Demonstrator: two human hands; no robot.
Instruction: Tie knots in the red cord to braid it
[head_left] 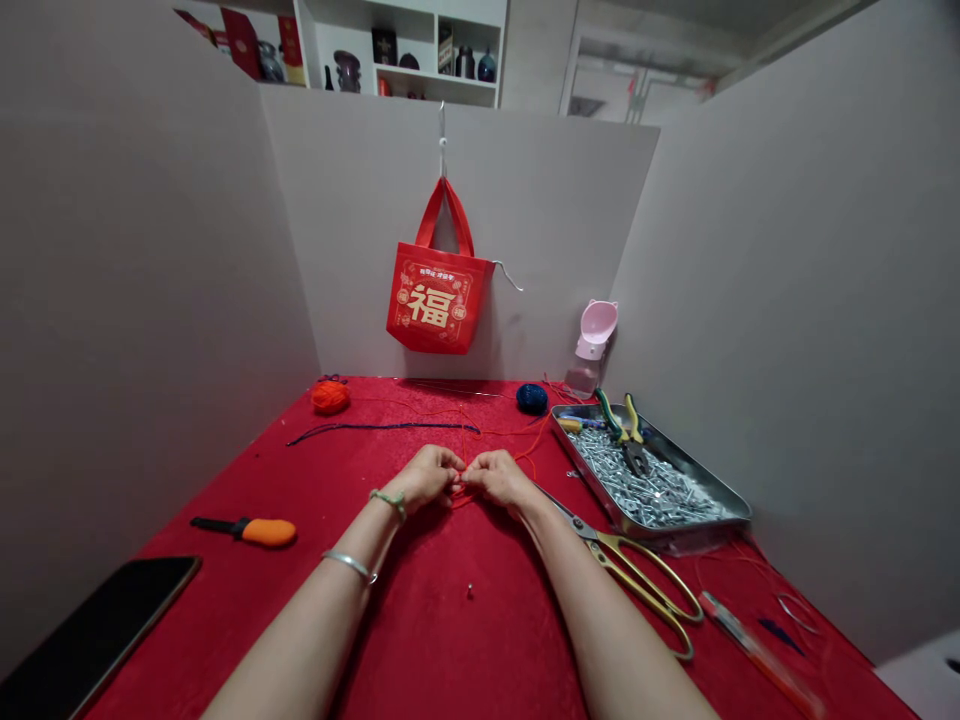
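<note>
My left hand (pixel 431 474) and my right hand (pixel 495 478) meet over the middle of the red cloth, fingertips pinched close together. Between them runs thin red yarn (pixel 466 496), with strands showing below and behind the fingers. The exact spot they grip is partly hidden by the fingers. Behind the hands lies a dark blue cord (pixel 375 427), stretched sideways. An orange-red yarn ball (pixel 331 397) sits at the back left, a navy yarn ball (pixel 532 399) at the back right. Gold-handled scissors (pixel 637 575) lie partly under my right forearm.
On the right, a metal tray (pixel 739 508) holds many screws or nails and pliers (pixel 634 445). An orange-handled tool (pixel 268 532) and a phone (pixel 105 630) lie left. A red bag (pixel 439 300) hangs on the back panel. Pale panels enclose three sides. A pink-topped bottle (pixel 598 325) stands behind the tray.
</note>
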